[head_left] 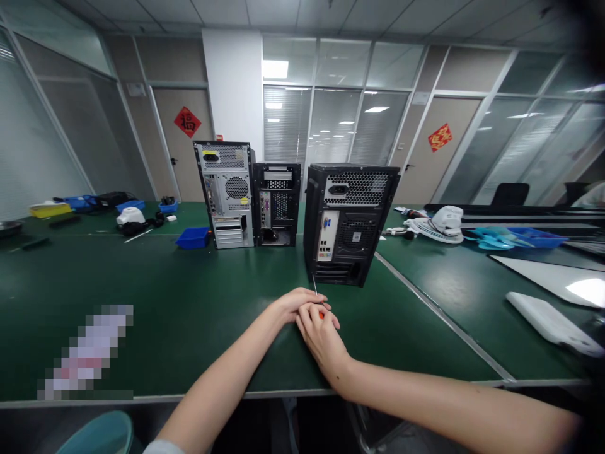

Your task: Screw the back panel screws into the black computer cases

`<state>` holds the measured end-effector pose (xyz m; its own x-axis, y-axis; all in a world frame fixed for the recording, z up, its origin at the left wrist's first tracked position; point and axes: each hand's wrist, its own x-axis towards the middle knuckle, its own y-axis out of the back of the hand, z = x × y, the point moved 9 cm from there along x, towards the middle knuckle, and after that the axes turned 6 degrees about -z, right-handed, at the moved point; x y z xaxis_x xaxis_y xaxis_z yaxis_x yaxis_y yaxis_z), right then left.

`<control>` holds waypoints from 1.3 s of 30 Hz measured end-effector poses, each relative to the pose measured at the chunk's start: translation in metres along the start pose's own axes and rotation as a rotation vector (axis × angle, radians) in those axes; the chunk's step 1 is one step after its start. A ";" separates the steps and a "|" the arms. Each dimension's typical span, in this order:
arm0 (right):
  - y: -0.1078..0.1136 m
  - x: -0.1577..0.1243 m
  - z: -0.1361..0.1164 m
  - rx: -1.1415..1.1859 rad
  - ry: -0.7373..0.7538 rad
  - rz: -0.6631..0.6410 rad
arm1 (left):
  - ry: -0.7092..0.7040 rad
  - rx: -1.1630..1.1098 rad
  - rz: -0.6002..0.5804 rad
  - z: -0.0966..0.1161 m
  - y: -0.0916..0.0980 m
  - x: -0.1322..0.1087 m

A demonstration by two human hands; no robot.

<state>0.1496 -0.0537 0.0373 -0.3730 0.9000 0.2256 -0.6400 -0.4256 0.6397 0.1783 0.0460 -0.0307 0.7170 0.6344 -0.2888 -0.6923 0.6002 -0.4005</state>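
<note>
My right hand is closed around the handle of a screwdriver, with a bit of orange showing between the fingers. The thin metal shaft points away from me, its tip at the lower left corner of a black computer tower. Tucked against the right hand, my left hand has its fingers bent over the screwdriver where shaft meets handle; they are partly hidden. The tower stands upright, its back panel with ports and vents facing me. Whether the tip touches a screw is too small to tell.
Two more computer towers, one grey and one black, stand behind to the left beside a blue tray. A metal strip crosses the green table. Right lies a white panel; a teal bin sits below the front edge.
</note>
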 end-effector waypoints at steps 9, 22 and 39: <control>-0.004 0.004 -0.003 -0.066 0.034 0.024 | 0.024 -0.009 0.024 0.002 -0.001 -0.004; -0.005 0.007 0.009 0.094 -0.054 0.102 | 0.056 -0.060 0.036 -0.004 0.004 0.000; -0.007 0.007 0.031 0.384 -0.159 0.116 | 0.018 -0.098 0.009 -0.001 0.000 -0.003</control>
<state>0.1720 -0.0414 0.0568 -0.3008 0.8643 0.4031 -0.2926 -0.4859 0.8236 0.1760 0.0435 -0.0304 0.7127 0.6301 -0.3083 -0.6883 0.5431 -0.4809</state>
